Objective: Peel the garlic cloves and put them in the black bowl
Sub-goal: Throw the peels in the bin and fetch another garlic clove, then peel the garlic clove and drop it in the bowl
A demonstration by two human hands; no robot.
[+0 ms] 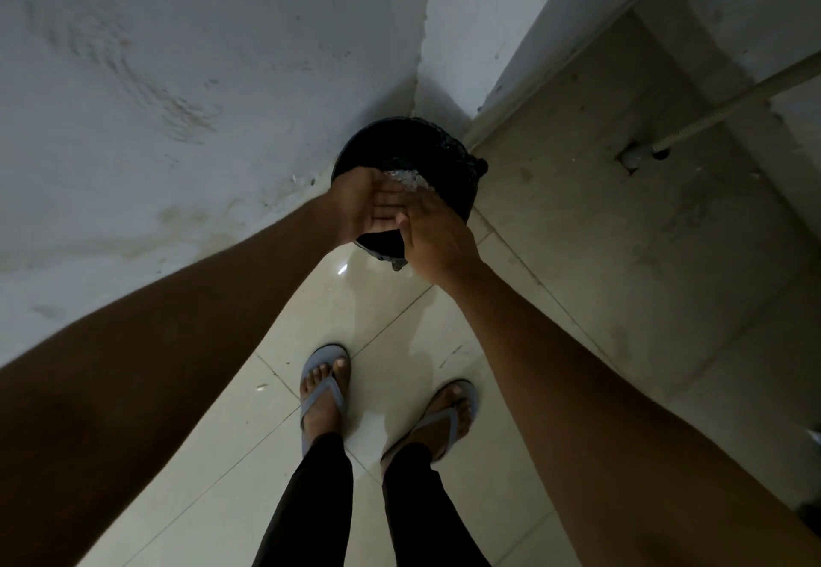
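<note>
Observed left grip (pixel 373 202) spread palm-up, fingers straight, over the mouth of a black container (pixel 444 153); observed right grip (pixel 433 233) laid flat across that palm, fingers likewise straight, pinching nothing. Noted pale flakes (pixel 408 178) at the fingertips – judged to be garlic skin, though too small to confirm. Found the container standing on the tiled floor (pixel 400 300), tight in the corner against the wall (pixel 177 77); judged more likely a lined waste bin than the task's black bowl, but could not settle which. Saw no garlic cloves, peeled or unpeeled, anywhere in view; could not locate them.

Judged the step in hand as brushing skins off the palms into the container, a clean-up between or after peeling.

Recommended for doing it well:
- keep both palms directly above the opening, not over its near rim, so that flakes drop inside and not onto the floor;
- sweep from wrist toward fingertips in one direction – light papery skin clings to damp skin and lifts in moving air;
- lower the palms closer to the opening before sweeping;
- check between the fingers afterwards.

Noted also grey sandals (pixel 322 389) on the tiles, and a pipe (pixel 711 113) along the right-hand wall.
</note>
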